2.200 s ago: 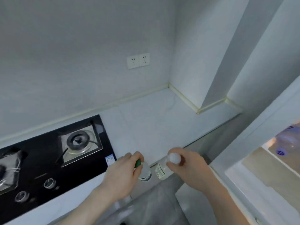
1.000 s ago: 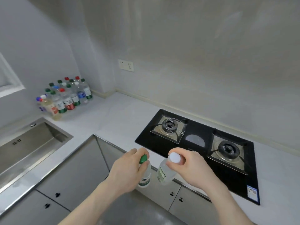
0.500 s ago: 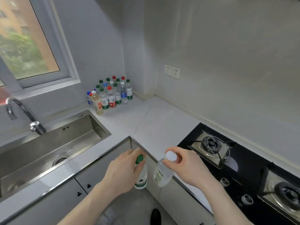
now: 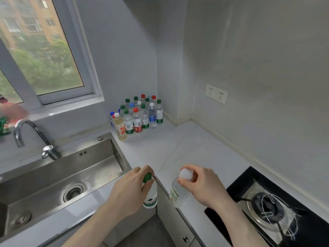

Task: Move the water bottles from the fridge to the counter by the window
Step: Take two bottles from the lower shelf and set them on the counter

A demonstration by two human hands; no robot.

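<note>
item: two clear plastic water bottles, carried by the neck above the pale marble-look counter (image 4: 178, 148) edge. green-capped bottle (image 4: 150, 193) is pinched by the left hand (image 4: 131, 189); white-capped bottle (image 4: 179, 191) by the right hand (image 4: 201, 184). risk: smooth necks may be dropped from fingertip grips, or the crowded upright bottle cluster (image 4: 138, 116) by the window toppled on placement.

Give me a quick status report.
Left hand grips green-capped bottle; right hand grips white-capped bottle. Both off the counter. Path to bottle cluster open.
</note>
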